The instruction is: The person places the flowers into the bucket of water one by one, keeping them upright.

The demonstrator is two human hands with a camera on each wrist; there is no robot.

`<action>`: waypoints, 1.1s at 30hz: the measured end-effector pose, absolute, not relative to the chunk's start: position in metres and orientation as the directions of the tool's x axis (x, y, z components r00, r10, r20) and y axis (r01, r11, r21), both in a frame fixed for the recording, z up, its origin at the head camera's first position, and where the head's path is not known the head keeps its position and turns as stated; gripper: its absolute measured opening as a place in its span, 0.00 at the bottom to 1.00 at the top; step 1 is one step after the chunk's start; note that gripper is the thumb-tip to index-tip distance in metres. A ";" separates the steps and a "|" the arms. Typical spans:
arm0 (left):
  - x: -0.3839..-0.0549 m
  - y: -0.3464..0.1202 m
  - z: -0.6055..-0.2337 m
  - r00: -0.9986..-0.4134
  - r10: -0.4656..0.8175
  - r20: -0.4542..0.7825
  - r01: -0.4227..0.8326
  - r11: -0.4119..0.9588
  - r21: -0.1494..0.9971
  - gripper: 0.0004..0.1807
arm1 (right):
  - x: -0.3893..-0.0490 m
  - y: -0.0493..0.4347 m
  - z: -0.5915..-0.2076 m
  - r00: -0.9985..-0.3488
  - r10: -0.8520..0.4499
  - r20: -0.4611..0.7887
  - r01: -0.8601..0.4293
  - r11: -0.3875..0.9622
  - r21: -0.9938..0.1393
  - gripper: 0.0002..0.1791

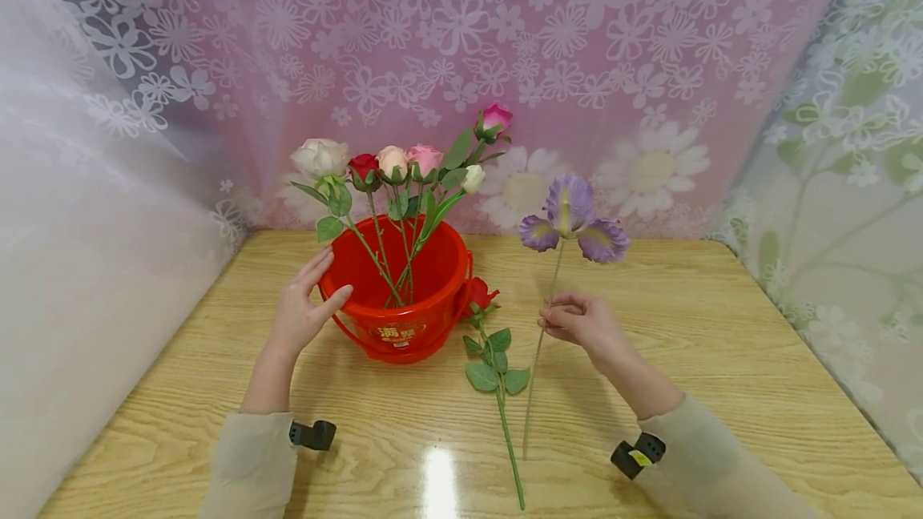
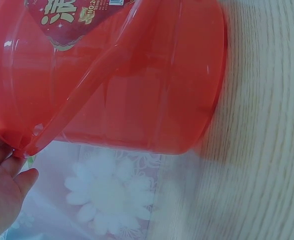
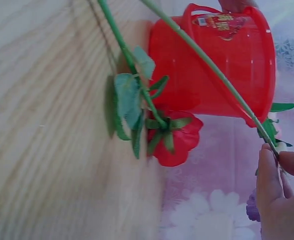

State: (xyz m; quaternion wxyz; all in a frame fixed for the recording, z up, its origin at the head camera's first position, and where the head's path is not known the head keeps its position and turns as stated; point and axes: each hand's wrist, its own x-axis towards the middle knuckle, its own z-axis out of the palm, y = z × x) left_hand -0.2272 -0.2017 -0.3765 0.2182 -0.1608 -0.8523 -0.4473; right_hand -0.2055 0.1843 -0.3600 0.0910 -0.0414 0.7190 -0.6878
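My left hand (image 1: pixel 306 307) rests against the left side of a red plastic bucket (image 1: pixel 433 336), fingers fairly straight at its rim. In the left wrist view the thumb (image 2: pixel 26 181) stands apart beside the handle's end. My right hand (image 1: pixel 587 331) pinches the thin stem of a purple iris (image 1: pixel 573 211) between thumb and fingers. The iris is upright, slightly tilted, right of the bucket, its bloom above the hand. Several artificial roses lean in the bucket, among them a white rose (image 1: pixel 320 158), a dark red one (image 1: pixel 364 169) and a magenta bud (image 1: pixel 495 120).
A red rose (image 3: pixel 174 145) with a leafy green stem (image 1: pixel 508 427) lies on the wooden table (image 1: pixel 721 391) between bucket and right hand. Behind the table hangs a pink floral curtain (image 1: pixel 447 46). Pale patterned sheets (image 1: pixel 851 183) flank both sides.
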 end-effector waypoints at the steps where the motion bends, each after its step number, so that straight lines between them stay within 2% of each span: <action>1: -0.227 -0.202 -0.376 -0.853 0.079 0.516 0.470 0.547 0.693 0.35 | -0.206 0.184 -0.358 -0.981 -0.182 -0.063 0.054 0.056 -0.997 0.18; 19: -0.228 -0.202 -0.378 -0.840 0.074 0.538 0.486 0.545 0.683 0.33 | -0.208 0.169 -0.320 -0.990 -0.129 0.060 -0.066 0.039 -0.997 0.19; 33: -0.227 -0.201 -0.377 -0.839 0.069 0.540 0.488 0.534 0.690 0.33 | -0.210 0.147 -0.292 -0.972 -0.113 0.205 -0.201 -0.049 -0.978 0.17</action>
